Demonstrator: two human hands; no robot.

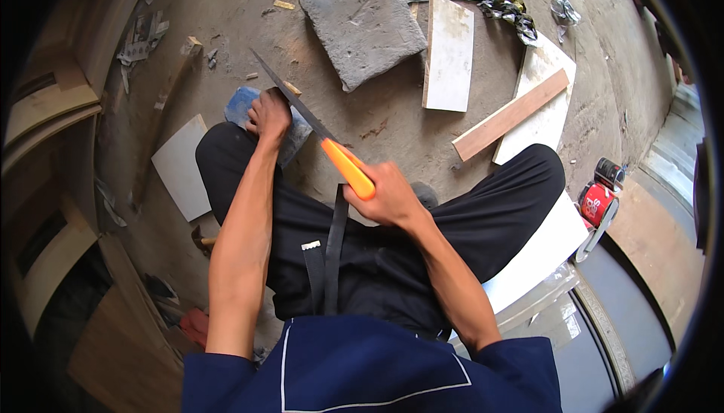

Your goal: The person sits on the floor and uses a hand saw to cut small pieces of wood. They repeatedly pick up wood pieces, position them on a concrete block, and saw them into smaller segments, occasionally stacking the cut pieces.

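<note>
My right hand (385,193) grips the orange handle of a handsaw (348,168). Its dark, narrow blade slants up and left, passing close by my left hand (270,115). That hand is closed and rests at a worn blue-grey block (243,102) on the floor by my left knee. A short end of a wood strip (292,89) shows just past the blade, beside the curled left fingers; the rest of it is hidden by the hand and saw. Where the teeth touch cannot be made out.
Ahead lies a grey concrete slab (362,25), with a white board (449,55) beside it. A brown wood strip (513,114) crosses another white board at the right. A red can (596,203) and a hammer (202,240) flank my legs. Wooden frames (56,111) stand at the left.
</note>
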